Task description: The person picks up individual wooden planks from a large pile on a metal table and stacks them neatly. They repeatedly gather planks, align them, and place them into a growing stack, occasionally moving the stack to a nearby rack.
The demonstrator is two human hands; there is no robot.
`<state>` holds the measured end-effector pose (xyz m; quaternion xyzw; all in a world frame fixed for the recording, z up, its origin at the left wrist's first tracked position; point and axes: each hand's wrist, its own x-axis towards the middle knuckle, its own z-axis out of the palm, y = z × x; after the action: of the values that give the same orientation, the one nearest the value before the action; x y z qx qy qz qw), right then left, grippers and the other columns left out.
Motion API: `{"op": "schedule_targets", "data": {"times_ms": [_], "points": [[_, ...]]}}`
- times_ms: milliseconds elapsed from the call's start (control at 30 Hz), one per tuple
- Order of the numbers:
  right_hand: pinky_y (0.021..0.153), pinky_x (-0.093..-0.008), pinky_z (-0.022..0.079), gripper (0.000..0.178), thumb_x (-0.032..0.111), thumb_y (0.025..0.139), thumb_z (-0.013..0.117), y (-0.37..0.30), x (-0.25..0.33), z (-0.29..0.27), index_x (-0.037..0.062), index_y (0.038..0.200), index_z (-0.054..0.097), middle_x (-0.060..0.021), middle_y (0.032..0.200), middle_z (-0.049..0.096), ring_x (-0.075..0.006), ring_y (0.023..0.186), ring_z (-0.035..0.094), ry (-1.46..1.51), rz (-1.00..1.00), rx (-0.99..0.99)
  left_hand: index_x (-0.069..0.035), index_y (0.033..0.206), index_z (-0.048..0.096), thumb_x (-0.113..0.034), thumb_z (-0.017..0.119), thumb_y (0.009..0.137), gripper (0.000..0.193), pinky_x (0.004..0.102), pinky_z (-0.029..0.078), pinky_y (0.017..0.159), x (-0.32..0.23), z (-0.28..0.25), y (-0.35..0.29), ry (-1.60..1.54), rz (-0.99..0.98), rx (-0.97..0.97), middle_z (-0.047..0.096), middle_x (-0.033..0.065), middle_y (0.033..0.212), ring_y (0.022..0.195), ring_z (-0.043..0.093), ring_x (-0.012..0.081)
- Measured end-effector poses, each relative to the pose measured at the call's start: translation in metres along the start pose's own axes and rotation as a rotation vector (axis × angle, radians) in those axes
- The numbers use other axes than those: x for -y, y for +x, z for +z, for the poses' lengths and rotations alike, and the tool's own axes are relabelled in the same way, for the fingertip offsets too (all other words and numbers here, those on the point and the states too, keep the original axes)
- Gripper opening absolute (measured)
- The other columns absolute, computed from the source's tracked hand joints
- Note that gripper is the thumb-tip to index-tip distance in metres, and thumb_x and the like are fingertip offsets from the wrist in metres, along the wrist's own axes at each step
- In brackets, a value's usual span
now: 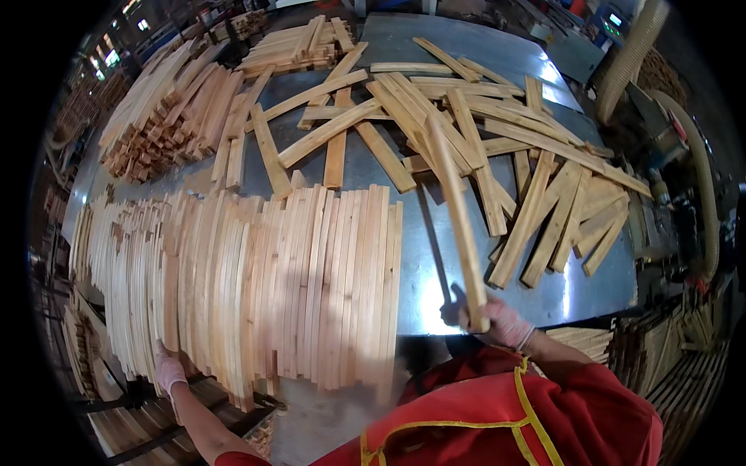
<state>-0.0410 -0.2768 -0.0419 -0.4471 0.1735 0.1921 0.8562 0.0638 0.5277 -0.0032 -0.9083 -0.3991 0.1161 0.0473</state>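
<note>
In my right hand [507, 323], in a pinkish glove, is the near end of a long wooden strip [454, 221]. My fingers wrap around it, and the strip slants up and away over the table, casting a shadow on the metal. My left hand [169, 371], gloved the same way, rests at the near ends of a broad row of wooden strips [303, 279]. One finger lies stretched along a strip there; the other fingers are partly hidden. These strips lie side by side, their near ends uneven and jutting past the table edge.
Loose wooden strips [334, 147] lie crisscross over the metal table [435, 287]. Stacked strips [167, 116] stand at the far left, with another stack [299, 46] behind. A ribbed hose [633, 58] and machinery [660, 155] flank the right side. More wood [684, 365] lies below the table at right.
</note>
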Motion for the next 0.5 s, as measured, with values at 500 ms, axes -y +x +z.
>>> {"op": "schedule_targets", "data": {"times_ms": [500], "points": [[0.097,-0.0464,0.055,0.037,0.036,0.099,0.064,0.171,0.044,0.013,0.0075,0.121,0.071,-0.0228,0.123,0.072,-0.0368,0.108,0.070,-1.408,-0.193,0.486,-0.003,0.153,0.050,-0.055,0.078,0.088,0.088,0.0574,0.035,0.121,-0.296,0.088,-0.396,-0.302,1.221,-0.253,0.054,0.0172,0.152,0.142,0.049,0.0373]]}}
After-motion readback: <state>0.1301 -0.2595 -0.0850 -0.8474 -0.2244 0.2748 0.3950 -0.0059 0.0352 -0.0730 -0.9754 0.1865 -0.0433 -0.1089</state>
